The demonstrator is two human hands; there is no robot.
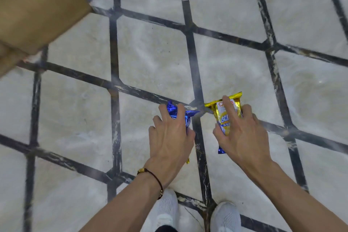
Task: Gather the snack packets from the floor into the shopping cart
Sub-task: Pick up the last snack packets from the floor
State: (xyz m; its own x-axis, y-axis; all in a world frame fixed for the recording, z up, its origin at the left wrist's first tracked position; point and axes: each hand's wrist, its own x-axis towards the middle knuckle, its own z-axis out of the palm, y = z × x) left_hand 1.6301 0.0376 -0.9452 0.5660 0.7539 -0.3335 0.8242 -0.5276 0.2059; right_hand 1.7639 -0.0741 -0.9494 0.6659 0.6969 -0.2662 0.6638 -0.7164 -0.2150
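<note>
two grips, right hand (243, 137), gold packet (222, 118) lying near-to-far, left hand (169, 137), blue packet (189, 116)

Bright, soft, even light; only faint shadow lies on the floor (150, 66) under the left hand (170, 137) and right hand (243, 135). Foil on the blue packet (190, 116) and gold packet (223, 118) glints. Motion blur smears the floor's grid lines, worst far left of the hands, and they bow near the edges.

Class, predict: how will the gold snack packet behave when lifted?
The gold packet looks like thin crinkled foil, so it is probably light and floppy. Its glossy wrap may slip, though the right hand pinches both edges.
</note>
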